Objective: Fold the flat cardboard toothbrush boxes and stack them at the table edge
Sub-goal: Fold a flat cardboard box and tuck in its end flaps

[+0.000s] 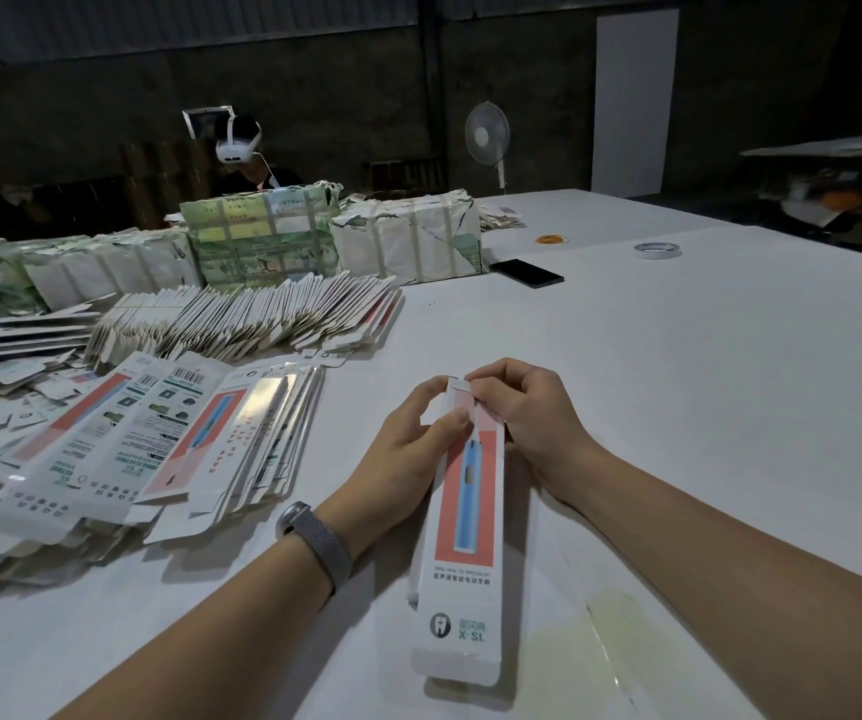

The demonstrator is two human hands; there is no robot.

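A long white toothbrush box with a red panel and a blue brush picture lies lengthwise on the white table before me. My left hand grips its far end from the left, thumb on the front face. My right hand pinches the small flap at that same far end. To the left lies a fanned pile of flat boxes. Behind it, a long row of folded flat boxes leans on edge.
Taped paper bundles stand at the back, with loose scraps at the far left. A black phone, a tape roll and rubber bands lie beyond. A person with a headset sits across. A fan stands behind.
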